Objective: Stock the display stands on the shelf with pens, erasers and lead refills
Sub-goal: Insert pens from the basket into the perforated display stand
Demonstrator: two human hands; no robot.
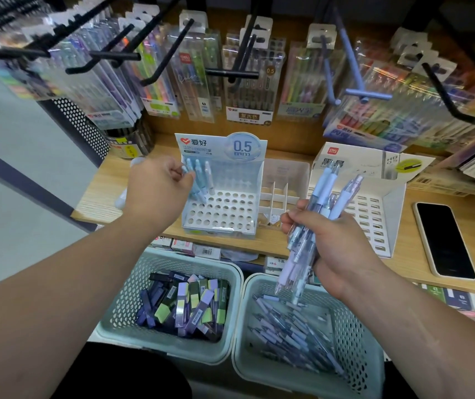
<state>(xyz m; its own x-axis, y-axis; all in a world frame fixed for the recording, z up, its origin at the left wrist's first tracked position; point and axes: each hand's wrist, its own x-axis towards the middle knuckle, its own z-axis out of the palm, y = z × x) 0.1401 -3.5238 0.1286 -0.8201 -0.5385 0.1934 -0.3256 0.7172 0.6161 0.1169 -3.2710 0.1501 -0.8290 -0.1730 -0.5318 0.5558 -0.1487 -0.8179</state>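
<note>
- Wooden shelf (103, 194) in a stationery shop, under hooks hung with pen packs (247, 82); phone (443, 240) lying face up towards the right end.
- Side by side on the shelf: pen stand (224, 208) with a grid of round holes and a "0.5 mm" header, clear divided stand (276, 197) just beside it, slotted stand (374, 220) further right.
- Step in hand, by the look of things: filling the pen stand hole by hole. Only a few standing pens (208, 177) at the back-left corner, nearly every other hole bare, so early in the job. Other two stands seemingly unstocked; no erasers in sight.
- Left hand (155, 188): fingers curled, thumb and fingertips pinching one pale blue pen (197, 194) over the back-left holes. Tip seated or not, impossible to tell.
- Right hand (337, 249): closed round a bundle of pens (325, 197), held slanting over the front edge of the shelf, well apart from the left hand.
- Below the shelf, two green baskets touching: left basket (172, 352) with lead refills (184, 306), right basket (244, 341) with loose pens (288, 326).
- Next move, as a guess: seating the pinched pen upright in a free hole beside its neighbours, then drawing a fresh one from the bundle. Straight drop needed, to avoid tipping those already standing.
</note>
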